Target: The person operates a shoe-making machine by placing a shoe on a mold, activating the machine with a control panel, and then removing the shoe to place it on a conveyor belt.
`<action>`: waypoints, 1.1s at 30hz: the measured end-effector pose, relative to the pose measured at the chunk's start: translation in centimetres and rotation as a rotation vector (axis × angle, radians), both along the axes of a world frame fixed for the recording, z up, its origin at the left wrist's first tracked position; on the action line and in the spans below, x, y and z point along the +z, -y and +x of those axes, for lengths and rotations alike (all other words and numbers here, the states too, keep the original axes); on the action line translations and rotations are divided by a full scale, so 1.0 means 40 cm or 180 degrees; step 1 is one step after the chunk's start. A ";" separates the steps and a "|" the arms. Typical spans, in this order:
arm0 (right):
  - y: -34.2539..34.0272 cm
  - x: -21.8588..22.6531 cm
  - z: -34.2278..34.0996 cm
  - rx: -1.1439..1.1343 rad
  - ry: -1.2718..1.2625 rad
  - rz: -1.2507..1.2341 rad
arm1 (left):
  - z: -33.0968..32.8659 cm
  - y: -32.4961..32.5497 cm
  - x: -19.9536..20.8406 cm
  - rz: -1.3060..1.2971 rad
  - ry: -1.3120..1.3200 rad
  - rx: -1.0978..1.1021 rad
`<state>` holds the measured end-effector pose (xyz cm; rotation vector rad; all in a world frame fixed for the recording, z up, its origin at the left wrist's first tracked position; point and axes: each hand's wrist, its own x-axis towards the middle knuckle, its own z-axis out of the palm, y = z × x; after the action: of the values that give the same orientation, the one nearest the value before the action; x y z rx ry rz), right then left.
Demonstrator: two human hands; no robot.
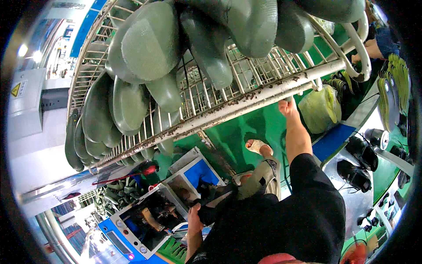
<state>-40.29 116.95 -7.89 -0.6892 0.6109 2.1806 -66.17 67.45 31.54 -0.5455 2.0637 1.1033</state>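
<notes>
A white wire rack [246, 94] with chipped paint spans the upper view, loaded with several smooth, dark green foot-shaped forms [149, 48] that look like shoe lasts. My right arm stretches forward, and my right hand [289, 108] is closed just beneath the rack's lower rail. Its fingertips are partly hidden, so what they grip cannot be made out. Low and to the left, my left hand [194, 218] is curled against something dark [209, 213] beside my black shirt. That dark thing's kind is unclear.
A blue-and-white machine [115, 237] with an open, dark compartment stands at lower left. Behind it lies a heap of green lasts [116, 193]. To the right are a yellow-green plastic bag [321, 110], stacked yellow-green soles [389, 99] and black shoes [354, 176] on a table.
</notes>
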 end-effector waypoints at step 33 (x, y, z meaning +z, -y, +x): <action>1.137 0.458 -0.851 0.5867 0.0311 0.6795 | 0.570 1.064 0.043 0.1100 -0.2601 0.4019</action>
<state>-74.33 71.47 10.42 0.2160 -3.0372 2.1198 -43.36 24.90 33.25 -1.4824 1.9549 2.6932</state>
